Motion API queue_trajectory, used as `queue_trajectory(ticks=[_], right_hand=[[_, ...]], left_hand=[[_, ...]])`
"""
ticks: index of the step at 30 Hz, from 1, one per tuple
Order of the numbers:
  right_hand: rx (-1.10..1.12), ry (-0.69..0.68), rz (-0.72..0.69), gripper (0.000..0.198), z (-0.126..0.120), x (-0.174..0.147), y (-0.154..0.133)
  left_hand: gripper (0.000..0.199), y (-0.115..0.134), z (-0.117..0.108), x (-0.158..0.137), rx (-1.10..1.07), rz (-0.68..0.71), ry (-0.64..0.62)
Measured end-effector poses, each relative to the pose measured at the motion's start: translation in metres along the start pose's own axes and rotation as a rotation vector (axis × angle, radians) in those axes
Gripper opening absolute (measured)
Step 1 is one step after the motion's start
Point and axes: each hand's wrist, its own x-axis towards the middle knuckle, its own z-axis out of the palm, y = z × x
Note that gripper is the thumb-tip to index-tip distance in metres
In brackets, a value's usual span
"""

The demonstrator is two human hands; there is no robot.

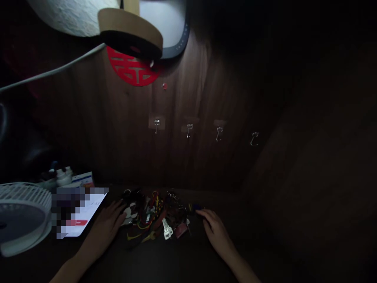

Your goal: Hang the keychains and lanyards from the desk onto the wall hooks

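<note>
A jumbled pile of keys, cords and small trinkets lies on the dark tabletop (141, 261) between my hands. My left hand (108, 220) rests flat at the pile's left side, fingers stretched out beside a pale, rounded trinket (131, 211). On the other side, my right hand (214, 227) lies with its fingers extended, the fingertips close to a dark blue item (194, 207); whether they touch it I cannot tell. At the front of the pile are a silver key (167, 229) and a dull red tag (180, 230). Dim light hides most other pieces.
A white fan (26, 220) and a lit screen (85, 214), partly pixelated, stand at left, with white bottles (64, 177) behind. Several metal hooks, one at left (157, 125), line the wooden back panel. A lamp (129, 33) hangs above a red paper cutout (137, 74).
</note>
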Motion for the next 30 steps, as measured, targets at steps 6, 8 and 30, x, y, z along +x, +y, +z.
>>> queue_trajectory(ticks=[6, 8, 30], right_hand=[[0.045, 0.061, -0.049, 0.036, -0.003, -0.001, -0.004], [0.064, 0.106, -0.034, 0.033, -0.003, -0.001, -0.005], [0.487, -0.042, 0.155, 0.031, 0.027, 0.005, -0.083]], left_hand=[[0.034, 0.021, -0.008, 0.001, -0.158, 0.094, -0.047], [0.033, 0.023, -0.013, -0.001, -0.260, 0.094, -0.045], [0.033, 0.020, -0.034, -0.008, -0.445, -0.010, 0.089]])
